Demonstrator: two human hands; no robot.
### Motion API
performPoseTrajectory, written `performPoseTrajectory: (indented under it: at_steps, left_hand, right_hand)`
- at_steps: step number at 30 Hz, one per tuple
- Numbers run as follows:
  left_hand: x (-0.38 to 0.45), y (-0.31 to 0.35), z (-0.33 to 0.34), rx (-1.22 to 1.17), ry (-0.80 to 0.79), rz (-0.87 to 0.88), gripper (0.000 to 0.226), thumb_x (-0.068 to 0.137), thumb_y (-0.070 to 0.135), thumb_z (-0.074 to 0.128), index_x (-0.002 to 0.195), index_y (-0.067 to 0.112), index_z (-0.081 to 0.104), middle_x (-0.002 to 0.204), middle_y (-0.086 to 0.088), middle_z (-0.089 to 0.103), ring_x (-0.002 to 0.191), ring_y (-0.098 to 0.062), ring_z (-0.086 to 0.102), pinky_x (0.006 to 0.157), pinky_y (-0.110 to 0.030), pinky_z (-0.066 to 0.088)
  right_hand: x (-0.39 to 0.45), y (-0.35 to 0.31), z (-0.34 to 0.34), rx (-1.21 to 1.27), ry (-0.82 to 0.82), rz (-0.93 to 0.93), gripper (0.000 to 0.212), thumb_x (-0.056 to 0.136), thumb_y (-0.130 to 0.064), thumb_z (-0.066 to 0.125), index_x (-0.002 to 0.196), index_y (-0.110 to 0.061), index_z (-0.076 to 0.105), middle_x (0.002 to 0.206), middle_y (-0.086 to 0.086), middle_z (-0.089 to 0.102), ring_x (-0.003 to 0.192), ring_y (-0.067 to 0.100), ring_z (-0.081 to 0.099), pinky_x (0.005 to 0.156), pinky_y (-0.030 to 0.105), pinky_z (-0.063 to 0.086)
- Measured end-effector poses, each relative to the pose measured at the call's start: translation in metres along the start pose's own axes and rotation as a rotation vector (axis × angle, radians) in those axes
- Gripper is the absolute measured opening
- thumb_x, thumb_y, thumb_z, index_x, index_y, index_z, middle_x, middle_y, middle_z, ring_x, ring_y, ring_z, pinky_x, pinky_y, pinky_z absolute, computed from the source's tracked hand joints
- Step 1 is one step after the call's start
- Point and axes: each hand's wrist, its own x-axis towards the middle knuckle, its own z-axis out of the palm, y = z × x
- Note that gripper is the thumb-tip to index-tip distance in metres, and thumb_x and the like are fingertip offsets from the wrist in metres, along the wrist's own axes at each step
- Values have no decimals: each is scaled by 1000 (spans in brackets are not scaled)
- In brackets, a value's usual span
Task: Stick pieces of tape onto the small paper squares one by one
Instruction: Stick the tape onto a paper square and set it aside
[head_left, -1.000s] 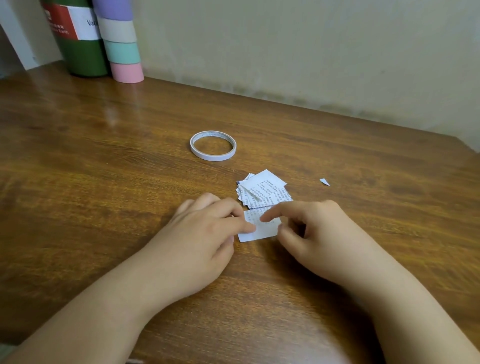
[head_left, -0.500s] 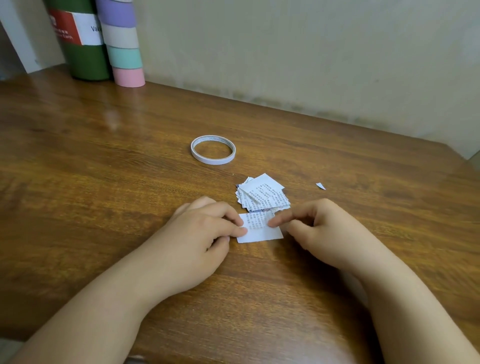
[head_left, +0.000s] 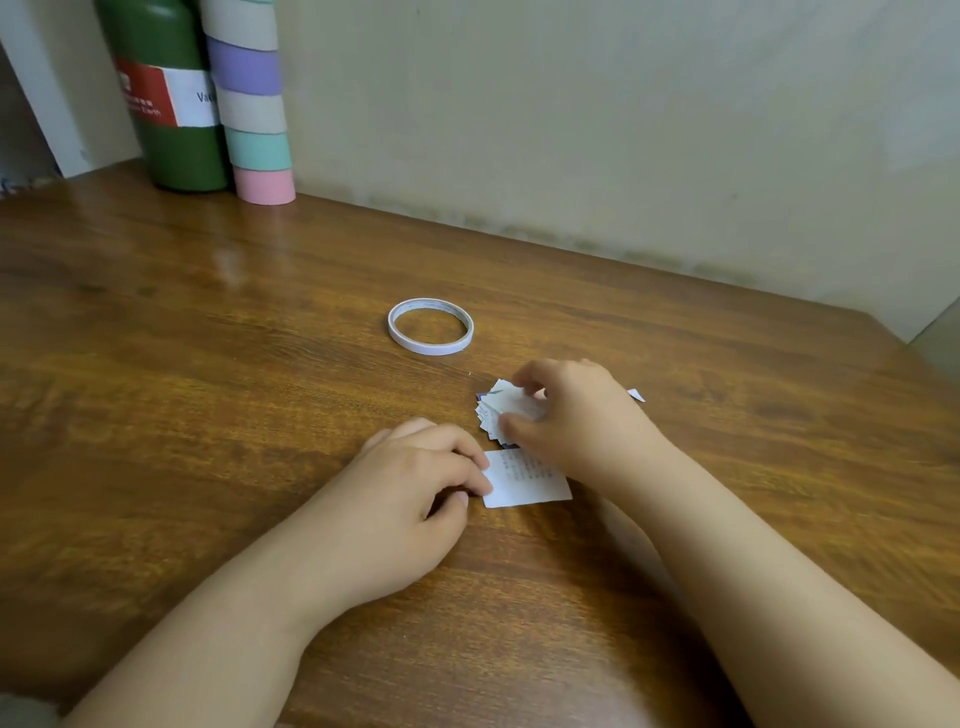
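One small printed paper square lies flat on the wooden table. My left hand has curled fingers and pinches the square's left edge with index fingertip and thumb. Just behind it sits a small pile of paper squares. My right hand reaches over that pile and covers most of it, thumb on the near edge and fingers curled over the far edge, pinching the top squares. A white tape roll lies flat farther back, apart from both hands.
A tiny paper scrap lies right of my right hand. At the back left a green canister and a stack of coloured tape rolls stand against the wall. The table's right edge is near.
My right hand has left the single square and moved back onto the pile. My left hand stays at the square's left edge. The camera view has shifted slightly.
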Motion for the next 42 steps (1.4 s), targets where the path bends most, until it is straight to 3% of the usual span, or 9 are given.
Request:
performPoseTrajectory:
  at_steps: [7, 10, 12, 14, 16, 18, 23, 33, 42]
  left_hand:
    - [-1, 0, -1, 9, -32, -5, 26, 90, 21, 48, 99, 33, 69, 105, 28, 55, 112, 8, 38, 99, -14, 25]
    - [-1, 0, -1, 5, -38, -3, 29, 88, 25, 44, 100, 34, 69, 105, 30, 54, 112, 9, 37, 99, -13, 24]
    - [-1, 0, -1, 11, -40, -11, 29, 91, 23, 46, 103, 35, 69, 107, 30, 54, 114, 7, 37, 101, -14, 24]
    - [-1, 0, 0, 17, -45, -14, 30, 92, 20, 49, 107, 36, 68, 111, 29, 53, 116, 4, 37, 104, -19, 25]
    - [-1, -1, 1, 29, -56, 7, 32, 90, 24, 46, 109, 36, 68, 112, 29, 52, 115, 6, 36, 104, -20, 24]
    - [-1, 0, 0, 45, -65, 25, 38, 85, 30, 40, 111, 37, 67, 111, 31, 50, 114, 10, 33, 103, -15, 20]
    - [-1, 3, -2, 58, -102, 42, 38, 87, 32, 40, 116, 41, 64, 116, 32, 49, 114, 13, 27, 100, -14, 15]
    - [-2, 0, 1, 18, -35, 30, 37, 81, 30, 42, 105, 33, 70, 109, 34, 56, 112, 13, 35, 100, -14, 21]
    - [-3, -1, 1, 11, -3, 18, 30, 81, 26, 47, 97, 33, 71, 99, 25, 56, 105, 7, 43, 93, -17, 31]
  right_hand:
    - [-1, 5, -1, -141, 172, -39, 23, 88, -25, 44, 84, -14, 64, 75, 2, 65, 71, 25, 58, 59, 33, 48]
    - [-6, 11, -3, -87, 217, -70, 18, 90, -21, 49, 83, -14, 64, 74, 0, 66, 71, 24, 60, 61, 32, 49]
    - [-14, 12, -13, 143, 352, -16, 11, 88, -21, 59, 79, -20, 66, 72, -8, 66, 69, 12, 61, 63, 24, 49]
    - [-24, 13, -30, 540, 432, 103, 15, 85, -18, 66, 70, -20, 67, 62, -12, 63, 57, 1, 53, 52, 12, 40]
    - [-34, 15, -44, 968, 286, 196, 17, 83, -12, 68, 67, -17, 68, 58, -9, 64, 52, 2, 50, 51, 14, 40]
    - [-42, 19, -46, 1114, 71, 275, 18, 82, -5, 68, 67, -14, 66, 60, -2, 66, 53, 7, 54, 51, 16, 45]
    - [-53, 29, -22, 862, -73, 399, 27, 84, -29, 69, 68, -8, 64, 62, 4, 62, 60, 16, 52, 65, 33, 42]
    - [-58, 18, -9, 600, 74, 389, 31, 86, -33, 66, 65, -11, 64, 45, -8, 54, 36, 2, 41, 37, 11, 29]
    - [-59, 16, -3, 452, 98, 328, 29, 85, -32, 65, 62, -15, 64, 42, -16, 52, 44, -1, 47, 41, 10, 34]
